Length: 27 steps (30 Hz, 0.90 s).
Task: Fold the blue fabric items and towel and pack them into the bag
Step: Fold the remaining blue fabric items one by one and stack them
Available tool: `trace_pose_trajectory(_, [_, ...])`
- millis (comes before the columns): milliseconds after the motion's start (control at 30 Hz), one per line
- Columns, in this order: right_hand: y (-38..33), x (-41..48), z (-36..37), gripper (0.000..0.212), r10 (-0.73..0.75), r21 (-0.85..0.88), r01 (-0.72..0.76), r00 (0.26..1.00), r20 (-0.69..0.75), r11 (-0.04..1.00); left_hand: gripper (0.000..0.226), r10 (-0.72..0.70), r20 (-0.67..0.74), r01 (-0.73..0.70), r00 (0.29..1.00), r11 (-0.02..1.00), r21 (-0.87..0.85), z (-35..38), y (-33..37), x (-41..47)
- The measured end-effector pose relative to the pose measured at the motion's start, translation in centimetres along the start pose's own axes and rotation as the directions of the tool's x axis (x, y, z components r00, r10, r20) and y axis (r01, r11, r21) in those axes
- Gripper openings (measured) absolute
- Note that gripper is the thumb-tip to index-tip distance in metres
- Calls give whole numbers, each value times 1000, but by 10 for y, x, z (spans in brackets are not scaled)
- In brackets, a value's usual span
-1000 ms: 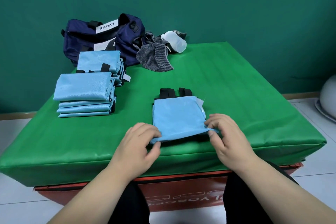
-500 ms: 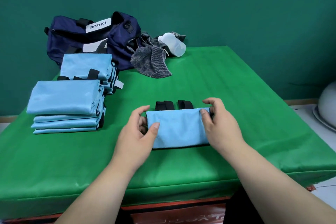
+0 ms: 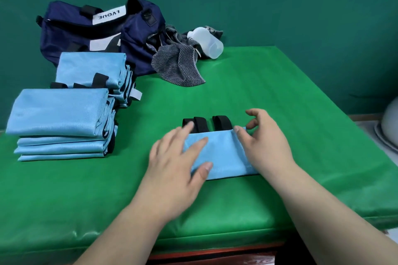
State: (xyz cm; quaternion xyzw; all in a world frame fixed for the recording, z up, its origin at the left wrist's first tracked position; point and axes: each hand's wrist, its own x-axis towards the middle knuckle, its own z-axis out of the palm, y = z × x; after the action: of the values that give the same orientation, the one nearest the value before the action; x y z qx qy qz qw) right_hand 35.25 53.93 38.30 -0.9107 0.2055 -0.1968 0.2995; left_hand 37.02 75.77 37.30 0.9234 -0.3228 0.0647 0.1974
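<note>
blue cloth, thin and with a slight sheen: the folded item [image 3: 224, 155] looks soft and light, and i judge it slippery against itself, ready to spring open if let go. it lies near the front middle of the green padded table [image 3: 280, 92], folded to a short band, with its black straps [image 3: 206, 123] sticking out past the far edge.

my left hand [image 3: 174, 165] lies flat on its left part, fingers straight and spread, pressing down. my right hand [image 3: 265, 146] sits at the right end, fingers loosely spread, thumb touching the far right corner; i see no pinch there.

to lift it i would slide fingers under both short ends and clamp through all the layers, thumbs on top. one corner alone would likely let the folds fall out. the straps look stiffer, but carried by them the cloth would hang and unfold.

a near stack [image 3: 60, 114] and a far stack [image 3: 90, 69] of folded blue pieces sit at the left. the navy bag [image 3: 103, 32] slumps behind them, soft-sided, with the grey towel [image 3: 178, 64] crumpled beside it, against a white bottle [image 3: 206, 42].
</note>
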Motion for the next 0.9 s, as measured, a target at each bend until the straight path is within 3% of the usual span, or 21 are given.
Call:
trace_pose_trajectory(100, [-1,-19,0,44,-243,-137,240,970,-5,961,80,-20,231,-12,973,991,136,12,4,-4])
trace_pose_trajectory(133, [-1,-28,3,44,-317,-206,324,946,69,923,82,-37,245,-1,969,988,152,15,3,-4])
trace_pose_trajectory(200, [-2,-43,9,58,-307,-298,392,905,293,871,85,-48,255,6,966,987,162,16,3,-2])
trace_pose_trajectory(300, [7,-44,5,80,-183,-365,361,879,439,858,86,-78,265,37,961,987,159,16,2,-2])
trace_pose_trajectory(500, [16,-38,-12,60,-61,-391,292,860,506,873,75,-200,251,165,947,974,157,8,-4,-2])
trace_pose_trajectory(667, [14,-37,-12,54,-64,-293,217,888,454,931,85,-289,219,271,932,956,110,0,-13,-6])
trace_pose_trajectory(800, [8,-30,-10,51,-50,-226,159,905,423,961,51,-312,178,322,933,946,-30,-7,-11,1])
trace_pose_trajectory(900, [7,-30,-8,52,-33,-170,107,921,389,980,47,-351,140,370,926,918,-142,-11,-7,7])
